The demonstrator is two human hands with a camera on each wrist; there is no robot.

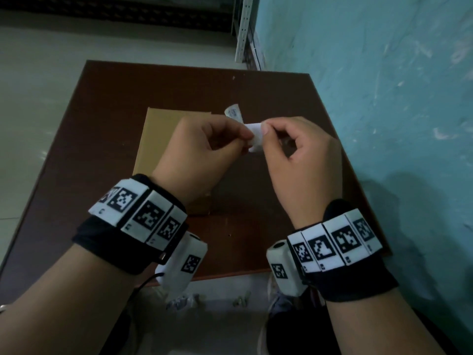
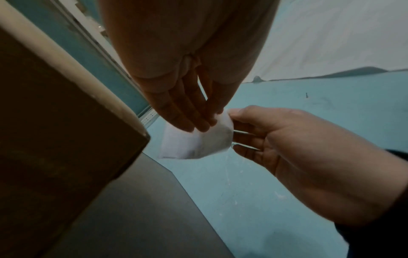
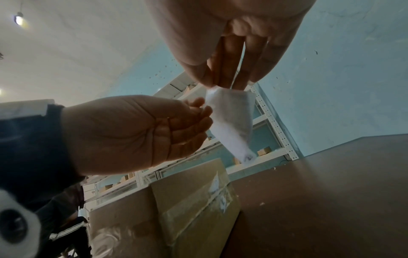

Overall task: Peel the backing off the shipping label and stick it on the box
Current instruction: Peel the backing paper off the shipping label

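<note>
A small white shipping label [image 1: 254, 136] is held in the air between both hands, above the right edge of the box. My left hand [image 1: 217, 139] pinches its left side with thumb and fingertips. My right hand [image 1: 277, 135] pinches its right side, thumb on top. A printed end of the label [image 1: 234, 112] curls away behind the fingers. In the left wrist view the label [image 2: 198, 141] bulges and hangs below the fingertips; in the right wrist view the label [image 3: 232, 122] droops down toward the box. The flat brown cardboard box [image 1: 163, 139], taped along its seam [image 3: 198, 200], lies on the table under my left hand.
The dark brown table [image 1: 256, 93] stands against a turquoise wall [image 1: 384, 85] on the right. White metal shelving [image 1: 245, 32] rises beyond the table's far corner. Pale floor lies to the left and in front.
</note>
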